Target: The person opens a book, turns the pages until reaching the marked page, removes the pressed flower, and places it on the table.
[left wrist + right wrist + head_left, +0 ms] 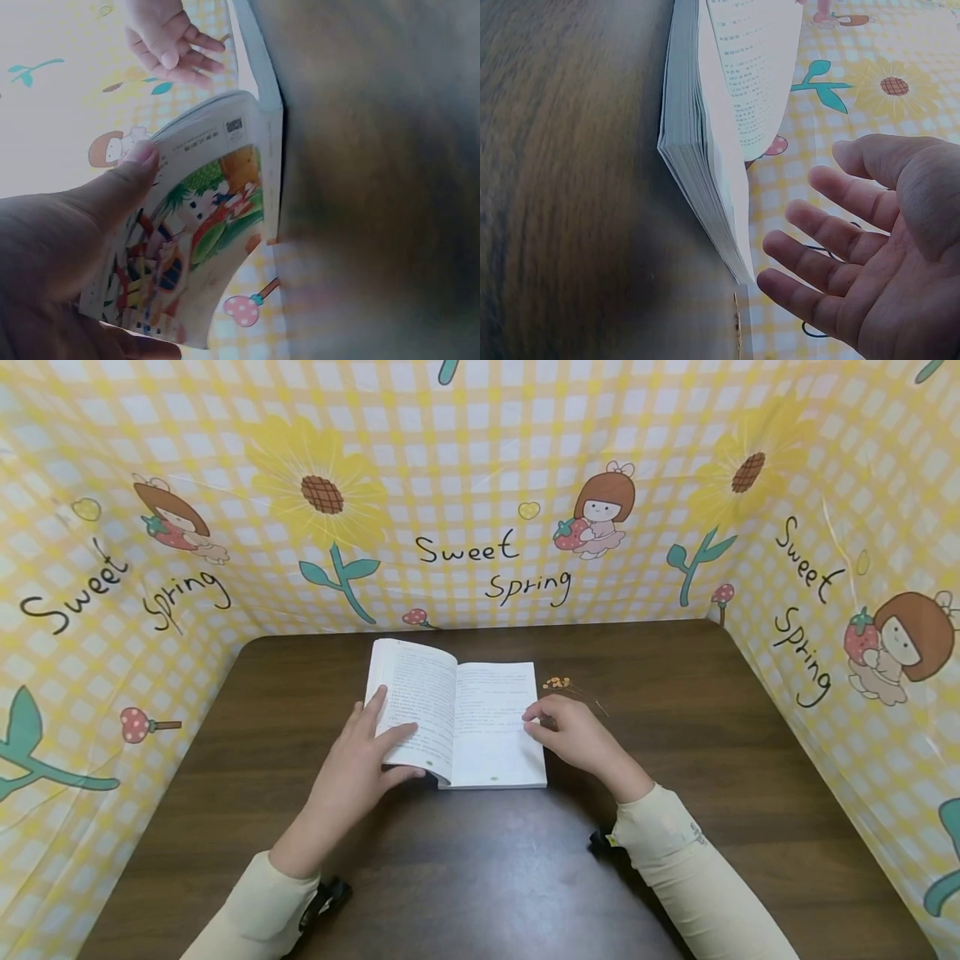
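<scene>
An open paperback book [495,727] lies on a dark wooden table, its right half flat and its left half raised at a tilt. My left hand [358,768] grips the raised left half at its outer edge, some fingers over the printed page. The left wrist view shows the colourful illustrated cover [202,225] from below, with the left thumb [120,184] at its edge. Close to the right page's outer edge is my right hand [577,731]. In the right wrist view its fingers [810,262] are spread and loosely bent, holding nothing, beside the thick page block [697,172].
A small sprig of dried yellow flowers [558,682] lies on the table [300,693] just right of the book. Yellow checked cloth [465,460] printed with flowers and cartoon figures surrounds the table at the back and sides.
</scene>
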A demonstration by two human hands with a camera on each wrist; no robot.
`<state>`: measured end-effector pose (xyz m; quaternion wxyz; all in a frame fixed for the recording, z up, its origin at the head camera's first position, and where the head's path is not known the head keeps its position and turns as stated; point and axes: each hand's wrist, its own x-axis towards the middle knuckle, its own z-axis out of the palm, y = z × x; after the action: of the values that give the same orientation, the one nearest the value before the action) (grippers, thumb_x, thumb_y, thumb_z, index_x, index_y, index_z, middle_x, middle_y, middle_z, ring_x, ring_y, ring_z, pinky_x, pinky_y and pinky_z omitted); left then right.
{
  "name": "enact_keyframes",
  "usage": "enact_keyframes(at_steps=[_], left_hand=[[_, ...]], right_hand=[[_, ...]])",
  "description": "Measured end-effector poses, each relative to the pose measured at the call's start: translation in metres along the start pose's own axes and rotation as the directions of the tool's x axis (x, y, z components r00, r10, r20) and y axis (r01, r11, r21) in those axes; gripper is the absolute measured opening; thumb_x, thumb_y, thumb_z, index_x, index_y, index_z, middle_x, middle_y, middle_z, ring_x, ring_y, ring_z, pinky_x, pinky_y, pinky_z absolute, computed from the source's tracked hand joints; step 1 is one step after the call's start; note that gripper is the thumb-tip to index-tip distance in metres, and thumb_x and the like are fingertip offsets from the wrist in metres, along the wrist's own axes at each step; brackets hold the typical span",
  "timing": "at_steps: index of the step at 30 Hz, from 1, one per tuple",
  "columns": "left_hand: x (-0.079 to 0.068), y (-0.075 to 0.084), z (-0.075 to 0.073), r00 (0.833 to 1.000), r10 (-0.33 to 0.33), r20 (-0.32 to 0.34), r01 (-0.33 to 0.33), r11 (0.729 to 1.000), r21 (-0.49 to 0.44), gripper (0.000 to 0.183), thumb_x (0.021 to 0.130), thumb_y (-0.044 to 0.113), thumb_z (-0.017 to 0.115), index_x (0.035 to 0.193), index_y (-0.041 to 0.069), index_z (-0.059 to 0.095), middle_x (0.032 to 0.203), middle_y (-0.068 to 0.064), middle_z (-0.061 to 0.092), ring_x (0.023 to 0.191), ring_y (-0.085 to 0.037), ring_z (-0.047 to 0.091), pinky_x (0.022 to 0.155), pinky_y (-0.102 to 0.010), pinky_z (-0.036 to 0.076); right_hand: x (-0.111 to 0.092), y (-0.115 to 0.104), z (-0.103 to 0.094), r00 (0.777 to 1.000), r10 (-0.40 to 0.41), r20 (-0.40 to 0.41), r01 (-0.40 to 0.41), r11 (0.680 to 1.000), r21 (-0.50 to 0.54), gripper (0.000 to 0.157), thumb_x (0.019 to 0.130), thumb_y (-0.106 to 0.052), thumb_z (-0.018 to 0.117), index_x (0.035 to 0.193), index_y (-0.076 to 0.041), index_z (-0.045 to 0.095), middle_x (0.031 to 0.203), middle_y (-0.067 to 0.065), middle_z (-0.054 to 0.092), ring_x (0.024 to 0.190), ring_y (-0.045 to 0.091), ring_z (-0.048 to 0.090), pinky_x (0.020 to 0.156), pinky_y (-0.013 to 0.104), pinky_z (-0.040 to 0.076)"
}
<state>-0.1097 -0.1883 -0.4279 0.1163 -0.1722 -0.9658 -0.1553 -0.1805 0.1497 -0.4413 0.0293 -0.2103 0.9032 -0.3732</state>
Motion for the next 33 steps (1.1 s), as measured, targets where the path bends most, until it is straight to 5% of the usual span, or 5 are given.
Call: enact_keyframes(at_steps=[6, 13, 20, 27, 33], left_hand=[[-0.001, 0.007, 0.002, 0.998, -0.07, -0.001, 0.068, 0.973, -0.22, 0.067, 0.075, 0.036, 0.092, 0.132, 0.008, 0.068, 0.172, -0.017, 0.009, 0.153, -0.044, 0.025, 0.111, -0.058, 0.041], [0.007, 0.015, 0.004, 0.969, -0.193, -0.151, 0.114, 0.9, -0.421, 0.06, 0.079, 0.013, 0.09, 0.134, 0.006, 0.066, 0.172, -0.011, 0.012, 0.154, -0.039, 0.024, 0.112, -0.055, 0.04], [0.014, 0.026, -0.002, 0.922, -0.37, -0.113, 0.197, 0.699, -0.687, 0.106, 0.083, -0.01, 0.075, 0.165, 0.026, 0.018, 0.171, -0.005, 0.018, 0.152, -0.032, 0.031, 0.11, -0.048, 0.045], [0.023, 0.039, 0.004, 0.923, -0.384, -0.038, 0.163, 0.477, -0.863, 0.109, 0.086, -0.019, 0.06, 0.163, 0.037, 0.007, 0.157, -0.008, 0.046, 0.133, -0.03, 0.056, 0.081, -0.022, 0.057], [0.031, 0.054, 0.01, 0.947, -0.322, -0.009, 0.164, 0.507, -0.846, 0.08, 0.091, -0.012, 0.058, 0.158, 0.026, 0.034, 0.147, -0.013, 0.057, 0.13, -0.028, 0.059, 0.093, -0.041, 0.056]], right_hand=[[0.0, 0.002, -0.002, 1.0, -0.012, -0.02, 0.012, 1.0, 0.004, 0.013, 0.097, -0.018, 0.07, 0.107, -0.01, 0.075, 0.116, 0.005, 0.072, 0.114, 0.023, 0.066, 0.1, 0.042, 0.053], [0.0, 0.002, -0.005, 1.0, -0.011, -0.028, 0.012, 1.0, 0.004, 0.015, 0.097, -0.02, 0.071, 0.109, -0.013, 0.075, 0.117, 0.005, 0.072, 0.113, 0.025, 0.067, 0.1, 0.046, 0.052], [0.0, 0.002, -0.006, 1.0, 0.017, -0.022, -0.017, 0.999, 0.032, 0.017, 0.098, -0.023, 0.071, 0.11, -0.012, 0.075, 0.118, 0.004, 0.071, 0.112, 0.025, 0.066, 0.101, 0.047, 0.052], [0.0, -0.001, -0.006, 0.994, 0.11, -0.015, -0.105, 0.974, 0.2, 0.03, 0.101, -0.03, 0.066, 0.121, -0.008, 0.072, 0.122, 0.004, 0.071, 0.111, 0.023, 0.066, 0.096, 0.045, 0.055], [0.002, -0.007, -0.006, 0.982, 0.182, 0.046, -0.182, 0.871, 0.456, 0.037, 0.105, -0.029, 0.059, 0.13, -0.002, 0.065, 0.135, 0.017, 0.064, 0.119, 0.032, 0.065, 0.099, 0.048, 0.055]])
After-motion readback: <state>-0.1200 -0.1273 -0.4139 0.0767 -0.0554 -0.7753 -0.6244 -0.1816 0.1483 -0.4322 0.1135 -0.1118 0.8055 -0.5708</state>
